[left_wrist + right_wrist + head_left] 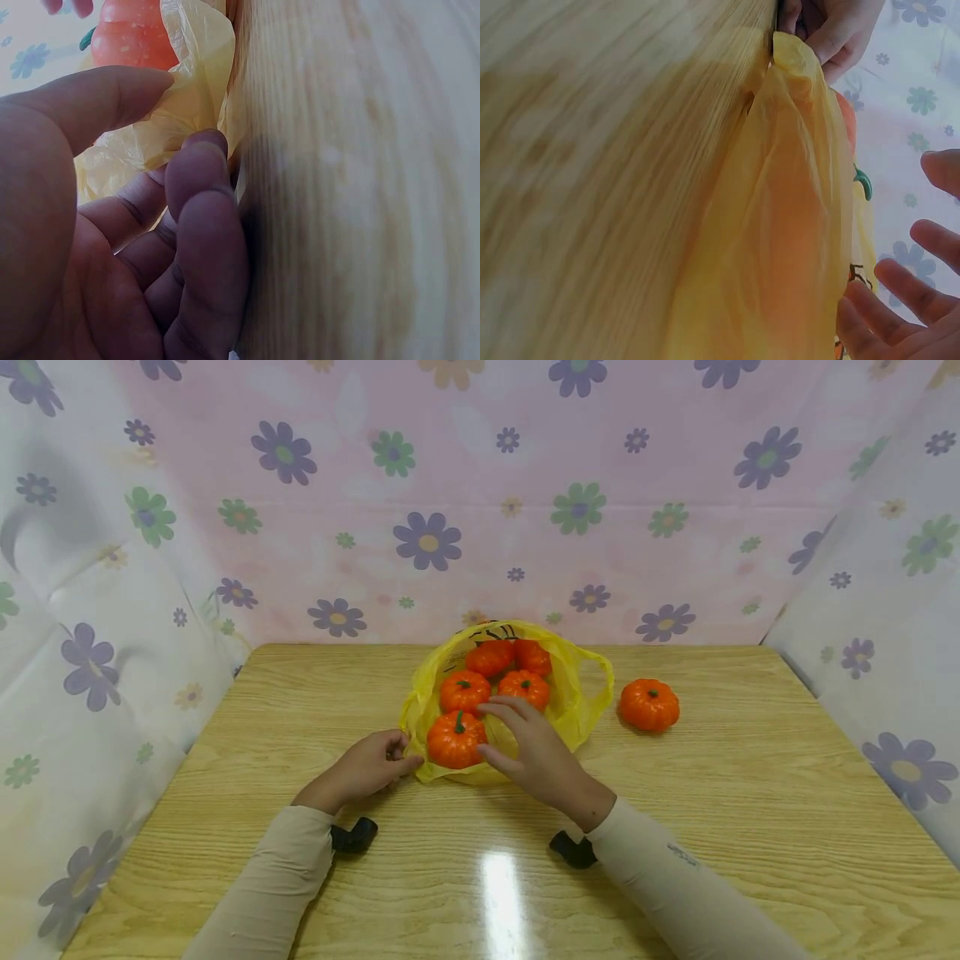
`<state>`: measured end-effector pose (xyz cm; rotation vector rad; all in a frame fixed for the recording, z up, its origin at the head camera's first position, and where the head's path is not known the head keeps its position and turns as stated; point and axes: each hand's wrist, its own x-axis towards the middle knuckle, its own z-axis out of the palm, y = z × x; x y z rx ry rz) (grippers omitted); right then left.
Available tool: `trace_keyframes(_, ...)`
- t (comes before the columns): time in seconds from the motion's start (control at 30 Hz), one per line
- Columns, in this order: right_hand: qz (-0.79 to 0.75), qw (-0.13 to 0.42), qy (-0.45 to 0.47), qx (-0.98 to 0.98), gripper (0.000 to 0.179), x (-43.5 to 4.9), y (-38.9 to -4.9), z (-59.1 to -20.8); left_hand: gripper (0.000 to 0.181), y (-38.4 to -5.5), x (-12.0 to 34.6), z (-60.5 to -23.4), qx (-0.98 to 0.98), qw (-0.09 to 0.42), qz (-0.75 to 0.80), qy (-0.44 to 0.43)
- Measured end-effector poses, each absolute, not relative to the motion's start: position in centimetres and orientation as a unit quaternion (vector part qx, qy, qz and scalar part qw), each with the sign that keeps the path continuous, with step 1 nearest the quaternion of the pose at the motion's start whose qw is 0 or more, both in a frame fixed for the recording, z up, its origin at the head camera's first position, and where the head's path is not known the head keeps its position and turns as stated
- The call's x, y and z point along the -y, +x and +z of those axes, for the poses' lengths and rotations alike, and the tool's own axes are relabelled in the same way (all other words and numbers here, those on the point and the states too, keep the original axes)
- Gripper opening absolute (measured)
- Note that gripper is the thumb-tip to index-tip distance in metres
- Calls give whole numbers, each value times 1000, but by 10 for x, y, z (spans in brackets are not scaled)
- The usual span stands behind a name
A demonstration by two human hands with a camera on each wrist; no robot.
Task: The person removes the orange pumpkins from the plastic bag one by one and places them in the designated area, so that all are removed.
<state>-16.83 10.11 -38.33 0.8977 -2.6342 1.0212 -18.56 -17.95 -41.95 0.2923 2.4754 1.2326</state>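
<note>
A yellow plastic bag (581, 714) lies on its side with its mouth toward me. Several orange toy pumpkins are inside, the front pumpkin (450, 745) just within the rim, its green stem upward. My left hand (367, 768) is at the left front edge of the bag, fingers curled, holding the yellow plastic between thumb and fingers (199, 176). Over the bag's mouth reaches my right hand (536, 756), fingers spread and gripping nothing; its thumb is close to the front pumpkin, and whether they touch is unclear. The right wrist view shows those parted fingers (907, 292) beside the bag.
One more orange pumpkin (649, 705) sits on the wooden table (720, 793) to the right of the bag. A floral cloth (517, 543) hangs behind the table and along both sides. Black wrist devices (355, 837) show under both sleeves.
</note>
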Motion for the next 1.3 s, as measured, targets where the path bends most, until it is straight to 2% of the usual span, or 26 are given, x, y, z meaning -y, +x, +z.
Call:
trace_keyframes(0.17, 372, 47, 280, 883, 52, -94, -171, -385, 28, -185, 180, -420, -877, 178, 434, 103)
trace_keyframes(0.57, 450, -14, 245, 859, 57, -85, -178, -394, 28, -184, 178, -420, -878, 180, 432, 104)
trace_keyframes(1.3, 479, -69, 233, 843, 74, -83, -185, -408, 27, -185, 179, -417, -878, 180, 431, 99)
